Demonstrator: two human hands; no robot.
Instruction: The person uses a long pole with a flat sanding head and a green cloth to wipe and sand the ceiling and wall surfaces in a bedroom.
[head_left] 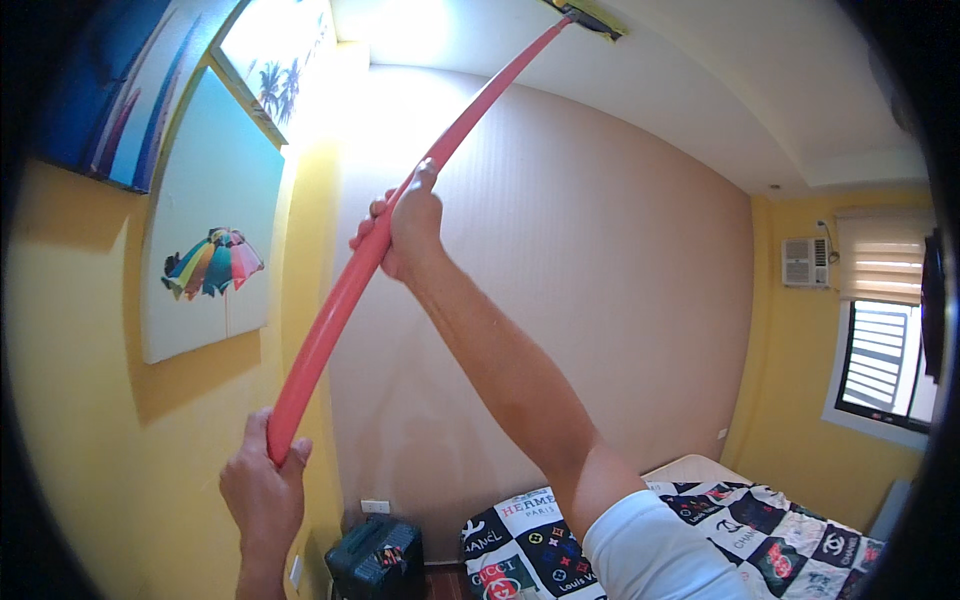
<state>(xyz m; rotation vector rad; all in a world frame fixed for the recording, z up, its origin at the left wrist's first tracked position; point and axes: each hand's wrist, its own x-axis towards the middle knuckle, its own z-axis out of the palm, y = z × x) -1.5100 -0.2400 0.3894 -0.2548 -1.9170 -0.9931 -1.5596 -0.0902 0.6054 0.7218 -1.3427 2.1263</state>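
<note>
Both of my hands grip a long red pole (335, 310) that slants up and away to the right. My left hand (264, 482) is closed around its lower end. Farther up, my right hand (412, 225) wraps the shaft, with that arm stretched out. The pole ends in a flat dark head (597, 18) with yellow-green edges, at or close to the white ceiling (690, 80). Part of the head is cut off by the top of the picture, so I cannot tell whether it is a mop or a broom.
On the yellow wall at left hang a canvas with a colourful umbrella (215, 265) and other pictures. A dark green case (375, 560) stands low by the wall socket. A bed with a patterned cover (780, 535) lies below right, near an air conditioner (805, 262) and window (880, 360).
</note>
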